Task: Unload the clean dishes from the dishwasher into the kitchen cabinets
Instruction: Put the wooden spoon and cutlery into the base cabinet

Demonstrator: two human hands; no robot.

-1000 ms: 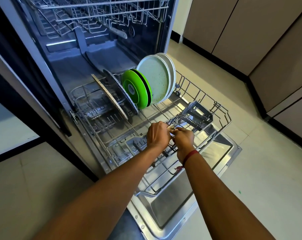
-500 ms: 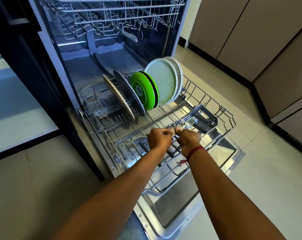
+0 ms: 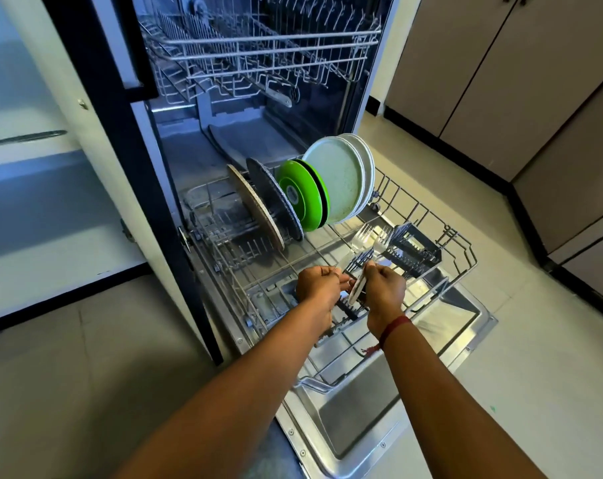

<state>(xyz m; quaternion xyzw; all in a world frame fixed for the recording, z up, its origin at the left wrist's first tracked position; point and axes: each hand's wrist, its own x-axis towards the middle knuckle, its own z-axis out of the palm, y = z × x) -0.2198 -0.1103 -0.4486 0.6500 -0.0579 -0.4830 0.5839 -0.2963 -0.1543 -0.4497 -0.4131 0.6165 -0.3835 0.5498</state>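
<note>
Head view, nearest first: our forearms reach over the open dishwasher door [image 3: 358, 420] to the pulled-out lower rack [image 3: 467, 261]. Our left hand [image 3: 319, 285] and right hand [image 3: 384, 290] meet above it, the fingers of both curled around one bunch of cutlery [image 3: 370, 238] (fork tines fan out beyond the knuckles, and a spoon bowl hangs between the hands). Just behind is the dark cutlery basket [image 3: 412, 252], then speckled plates [image 3: 258, 205], green plates [image 3: 301, 195] and pale plates [image 3: 338, 179], all upright in the rack. We judge that we are gathering the cutlery. Next we need one firm grip, a lift clear and a turn toward the cabinets [image 3: 500, 70].
</note>
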